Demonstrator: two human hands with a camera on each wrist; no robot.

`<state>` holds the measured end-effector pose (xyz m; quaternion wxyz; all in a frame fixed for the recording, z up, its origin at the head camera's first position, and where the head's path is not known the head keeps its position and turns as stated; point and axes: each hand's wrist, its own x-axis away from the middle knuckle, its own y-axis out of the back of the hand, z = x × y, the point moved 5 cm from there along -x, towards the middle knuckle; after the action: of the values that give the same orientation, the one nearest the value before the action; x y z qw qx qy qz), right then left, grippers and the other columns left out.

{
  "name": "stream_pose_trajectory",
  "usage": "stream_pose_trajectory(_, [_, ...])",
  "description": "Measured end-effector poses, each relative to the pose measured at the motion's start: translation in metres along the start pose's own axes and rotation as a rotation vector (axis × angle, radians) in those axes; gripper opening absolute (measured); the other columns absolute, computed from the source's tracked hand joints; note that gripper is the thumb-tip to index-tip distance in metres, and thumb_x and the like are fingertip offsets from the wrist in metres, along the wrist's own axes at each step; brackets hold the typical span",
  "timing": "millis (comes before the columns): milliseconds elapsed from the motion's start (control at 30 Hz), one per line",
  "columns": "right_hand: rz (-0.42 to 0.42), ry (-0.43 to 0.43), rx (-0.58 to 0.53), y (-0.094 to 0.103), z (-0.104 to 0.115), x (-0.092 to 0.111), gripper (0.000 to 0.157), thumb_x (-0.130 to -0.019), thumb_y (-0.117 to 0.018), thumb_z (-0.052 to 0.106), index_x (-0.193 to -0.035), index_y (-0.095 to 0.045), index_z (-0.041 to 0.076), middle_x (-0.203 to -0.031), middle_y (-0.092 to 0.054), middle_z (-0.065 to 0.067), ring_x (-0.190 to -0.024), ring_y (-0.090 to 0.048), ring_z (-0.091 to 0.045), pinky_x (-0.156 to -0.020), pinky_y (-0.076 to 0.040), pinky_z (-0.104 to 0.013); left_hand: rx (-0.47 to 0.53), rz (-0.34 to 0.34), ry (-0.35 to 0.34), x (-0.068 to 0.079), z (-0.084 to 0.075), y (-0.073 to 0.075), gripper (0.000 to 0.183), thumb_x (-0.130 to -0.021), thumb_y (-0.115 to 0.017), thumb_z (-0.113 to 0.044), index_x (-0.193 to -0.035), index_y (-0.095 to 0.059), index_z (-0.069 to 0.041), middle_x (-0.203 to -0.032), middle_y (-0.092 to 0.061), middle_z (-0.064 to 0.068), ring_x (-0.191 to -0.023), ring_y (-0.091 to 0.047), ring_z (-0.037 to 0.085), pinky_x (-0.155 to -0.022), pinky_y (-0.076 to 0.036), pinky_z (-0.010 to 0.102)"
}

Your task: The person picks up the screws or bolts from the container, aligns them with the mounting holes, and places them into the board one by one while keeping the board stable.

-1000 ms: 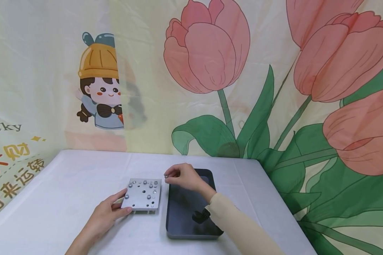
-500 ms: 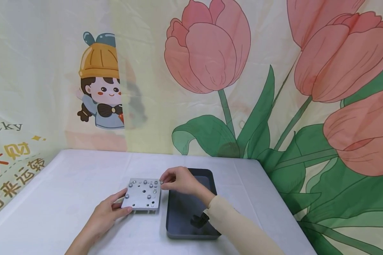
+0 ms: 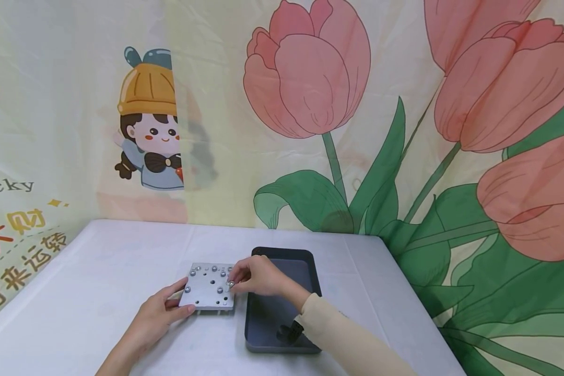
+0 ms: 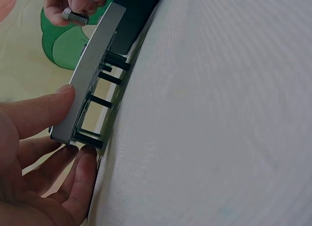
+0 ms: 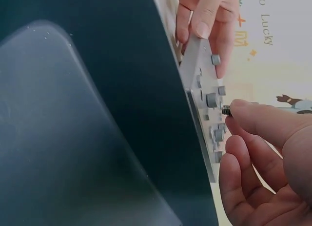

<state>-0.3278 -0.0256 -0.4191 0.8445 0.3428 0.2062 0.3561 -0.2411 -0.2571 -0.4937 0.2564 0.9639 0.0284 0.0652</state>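
Note:
My left hand (image 3: 157, 316) grips a square silver metal plate (image 3: 201, 296) by its left side, thumb on the near edge. Several socket head screws stand in the plate, and bare holes show among them. In the left wrist view, threaded shanks (image 4: 101, 101) poke out below its underside. My right hand (image 3: 260, 277) pinches another socket head screw (image 4: 74, 16) between thumb and forefinger over the plate's right part. In the right wrist view, the threaded end of that screw (image 5: 226, 110) is clear of the plate. The right fingers hide part of the plate's right edge in the head view.
A dark rectangular tray (image 3: 272, 318) lies just right of the plate, under my right forearm. A black piece (image 3: 295, 331) sits at the right cuff above it. White cloth (image 3: 122, 261) covers the table; a printed curtain (image 3: 216, 156) hangs behind.
My right hand has moved left and toward me with the screw, from above the tray's far left corner to over the plate. The left hand and plate have stayed put.

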Motion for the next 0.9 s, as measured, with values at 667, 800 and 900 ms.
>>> stream_pose_trajectory(667, [0.081, 0.013, 0.045, -0.017, 0.0, -0.003, 0.014, -0.089, -0.086, 0.006, -0.1, -0.08, 0.012, -0.08, -0.072, 0.013, -0.073, -0.063, 0.006, -0.072, -0.054, -0.013, -0.013, 0.002, 0.001, 0.0, -0.001, 0.0, 0.091, -0.092, -0.085, -0.039, -0.166, -0.038, -0.015, -0.159, -0.047, 0.029, -0.133, -0.062, 0.04, -0.109, -0.05, 0.058])
stream_pose_trajectory(800, [0.078, 0.014, 0.074, -0.018, 0.0, -0.003, 0.014, -0.089, -0.087, 0.008, -0.099, -0.08, 0.014, -0.08, -0.071, 0.015, -0.072, -0.061, 0.006, -0.071, -0.053, -0.013, -0.016, 0.003, 0.0, 0.0, -0.001, 0.001, 0.091, -0.092, -0.084, -0.039, -0.166, -0.038, -0.015, -0.16, -0.046, 0.028, -0.133, -0.062, 0.039, -0.109, -0.05, 0.058])
stream_pose_trajectory(900, [0.079, 0.015, 0.094, -0.019, 0.0, -0.004, 0.014, -0.089, -0.087, 0.009, -0.1, -0.08, 0.014, -0.08, -0.07, 0.015, -0.073, -0.061, 0.006, -0.07, -0.053, -0.013, -0.018, 0.004, 0.0, 0.0, -0.001, 0.001, 0.091, -0.092, -0.084, -0.04, -0.166, -0.037, -0.014, -0.161, -0.045, 0.029, -0.134, -0.061, 0.041, -0.109, -0.049, 0.058])
